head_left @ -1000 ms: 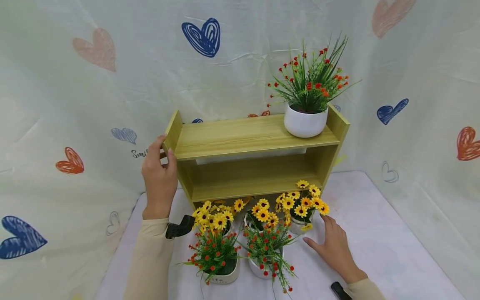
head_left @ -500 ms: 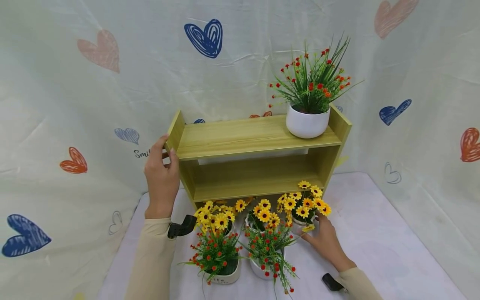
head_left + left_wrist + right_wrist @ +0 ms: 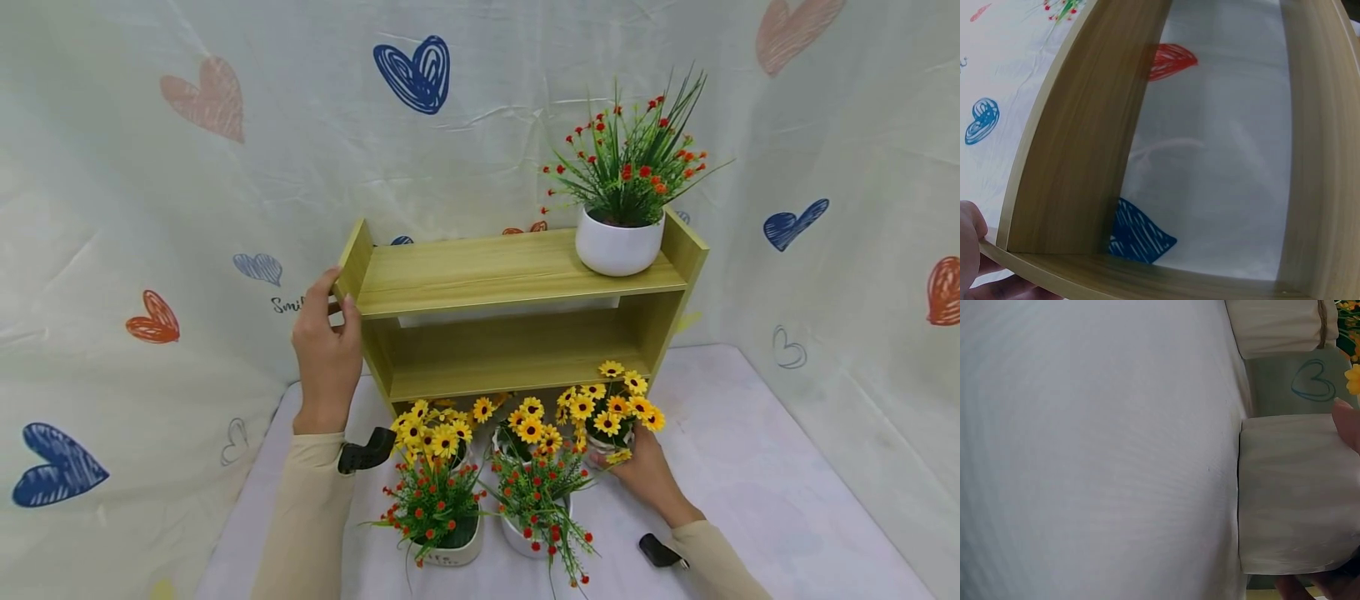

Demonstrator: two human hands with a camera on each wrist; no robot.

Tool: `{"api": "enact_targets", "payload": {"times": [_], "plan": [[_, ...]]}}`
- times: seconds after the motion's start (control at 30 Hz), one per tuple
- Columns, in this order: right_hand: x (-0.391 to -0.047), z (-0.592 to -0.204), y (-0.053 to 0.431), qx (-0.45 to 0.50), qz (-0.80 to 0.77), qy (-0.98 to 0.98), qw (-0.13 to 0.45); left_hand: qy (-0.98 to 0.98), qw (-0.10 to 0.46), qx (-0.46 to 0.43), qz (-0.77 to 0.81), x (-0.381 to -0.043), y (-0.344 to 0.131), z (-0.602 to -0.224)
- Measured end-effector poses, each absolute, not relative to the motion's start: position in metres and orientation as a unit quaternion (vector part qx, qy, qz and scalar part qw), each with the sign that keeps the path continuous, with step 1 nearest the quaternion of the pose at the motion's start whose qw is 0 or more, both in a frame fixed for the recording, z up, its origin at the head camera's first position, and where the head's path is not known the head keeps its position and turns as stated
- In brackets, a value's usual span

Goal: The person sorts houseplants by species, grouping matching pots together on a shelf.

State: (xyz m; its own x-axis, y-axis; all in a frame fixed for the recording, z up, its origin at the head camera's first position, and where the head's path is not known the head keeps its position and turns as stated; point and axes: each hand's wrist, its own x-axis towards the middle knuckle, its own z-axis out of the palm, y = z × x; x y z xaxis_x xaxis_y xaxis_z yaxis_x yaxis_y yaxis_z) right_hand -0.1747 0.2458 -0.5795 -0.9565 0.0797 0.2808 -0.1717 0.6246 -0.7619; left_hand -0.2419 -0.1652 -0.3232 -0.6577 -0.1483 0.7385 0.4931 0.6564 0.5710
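Observation:
My left hand (image 3: 327, 354) grips the left side panel of a two-tier wooden shelf (image 3: 465, 268), its thumb in front. The left wrist view shows fingers (image 3: 1007, 289) against the edge of the shelf's board. Low at the shelf's right, my right hand (image 3: 648, 471) holds a potted plant with yellow flowers (image 3: 609, 408). In the right wrist view the thumb and fingers lie on opposite sides of its white pot (image 3: 1300, 494), which rests on the tabletop. Leaves and blooms hide part of that hand in the head view.
A white pot of red-flowered grass (image 3: 618, 243) stands on the upper board's right end. Two more yellow-flowered plants stand before the shelf, one at left (image 3: 433, 433), one in the middle (image 3: 528, 427). Nearer are two red-flowered plants, left (image 3: 431, 508) and right (image 3: 536, 500). A heart-printed cloth (image 3: 480, 150) hangs behind.
My right hand has moved left and inward from beside the right yellow-flowered plant and closed round its pot. My left hand keeps its grip on the shelf. The whole view shifts slightly.

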Motion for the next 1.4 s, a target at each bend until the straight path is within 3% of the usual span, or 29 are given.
{"api": "enact_targets", "payload": {"times": [0.67,1.07,1.4], "plan": [[-0.157,-0.57,0.246,-0.027,0.407,-0.902,0.138,-0.816,0.398,-0.112,-0.404,-0.244,-0.164,-0.326],[-0.132,-0.561,0.252,-0.076,0.408,-0.905,0.099,-0.816,0.403,-0.113,-0.4,-0.244,-0.165,-0.324],[-0.112,-0.548,0.255,-0.07,0.392,-0.906,0.144,-0.814,0.406,-0.114,-0.4,-0.243,-0.165,-0.324]]}}
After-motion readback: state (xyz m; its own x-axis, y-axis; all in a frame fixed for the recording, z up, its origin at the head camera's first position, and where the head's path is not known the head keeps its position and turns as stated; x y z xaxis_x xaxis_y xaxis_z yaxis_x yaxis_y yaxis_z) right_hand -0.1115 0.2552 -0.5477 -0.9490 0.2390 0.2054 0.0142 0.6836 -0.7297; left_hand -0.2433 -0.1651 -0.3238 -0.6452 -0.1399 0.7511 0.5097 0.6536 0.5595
